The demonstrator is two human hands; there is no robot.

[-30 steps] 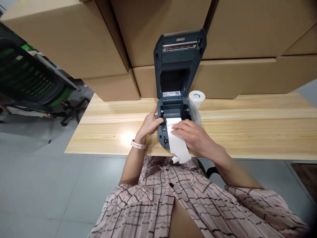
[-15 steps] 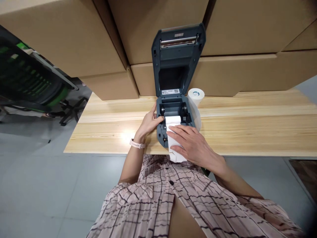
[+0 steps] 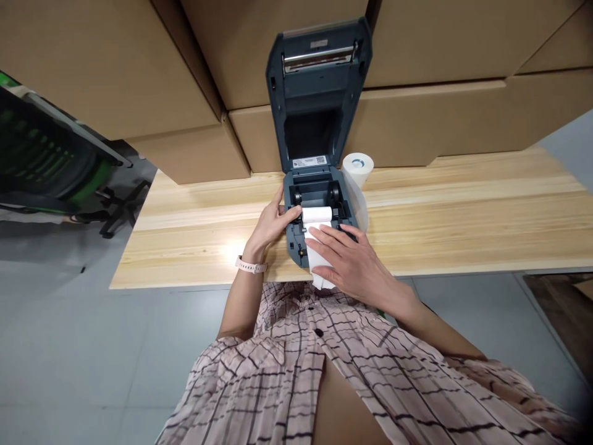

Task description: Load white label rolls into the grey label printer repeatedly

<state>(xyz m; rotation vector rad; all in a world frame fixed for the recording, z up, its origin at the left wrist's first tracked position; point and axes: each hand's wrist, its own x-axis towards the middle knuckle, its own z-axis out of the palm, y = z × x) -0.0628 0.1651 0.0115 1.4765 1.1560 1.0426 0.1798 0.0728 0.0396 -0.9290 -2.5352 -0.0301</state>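
A dark grey label printer (image 3: 296, 244) stands on the wooden table with its lid (image 3: 319, 93) raised. Inside it lies a small white paper roll (image 3: 317, 214), whose paper strip (image 3: 319, 256) runs out over the printer's front towards me. My left hand (image 3: 271, 225) grips the printer's left side, thumb on the rim by the roll and fingers along the outer wall. Flat over the paper strip rests my right hand (image 3: 345, 256), its fingers stretched out. A larger white label roll (image 3: 358, 165) stands right behind the printer, with a loose band (image 3: 359, 207) trailing beside it.
Large cardboard boxes (image 3: 296, 68) form a wall behind the printer. The wooden tabletop (image 3: 463, 216) stretches to both sides, its front edge close to my body. A black and green office chair (image 3: 50, 148) is on the floor at the left.
The view has shifted, so printer and hands sit slightly higher and further left. My right hand stays on the strip, and less of the strip's end shows below it. My left hand keeps its hold.
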